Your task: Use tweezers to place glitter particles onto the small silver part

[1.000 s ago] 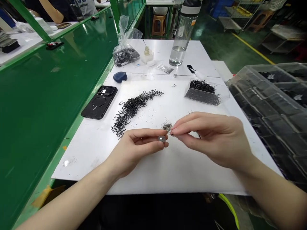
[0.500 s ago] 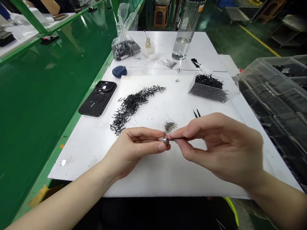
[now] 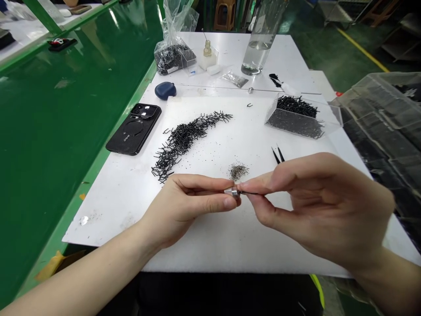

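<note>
My left hand (image 3: 197, 197) pinches a small silver, cone-shaped metal piece (image 3: 233, 192) between thumb and fingers. At its right end, my right hand (image 3: 315, 206) is closed on a thin black piece (image 3: 248, 192), whose tip meets or nearly touches the metal; the exact contact is too small to tell. Just behind the fingertips lies a little heap of tiny metallic bits (image 3: 238, 171). Black tweezers (image 3: 278, 155) point away from me on the table, partly hidden by my right hand. A curved pile of small black forked pieces (image 3: 184, 138) spreads to the left.
On the white table (image 3: 197, 250) are a black phone (image 3: 134, 129), a blue case (image 3: 165, 90), a clear tray of black pieces (image 3: 294, 125), a bottle of water (image 3: 258, 55), a plastic bag (image 3: 173, 55) and a small yellowish bottle (image 3: 207, 49). Clear drawers (image 3: 378, 105) stand at right.
In the picture both hands, with the metal piece and the black piece, sit slightly further right. The table items have shifted too, as the camera's view turned a little. Both grips stay closed.
</note>
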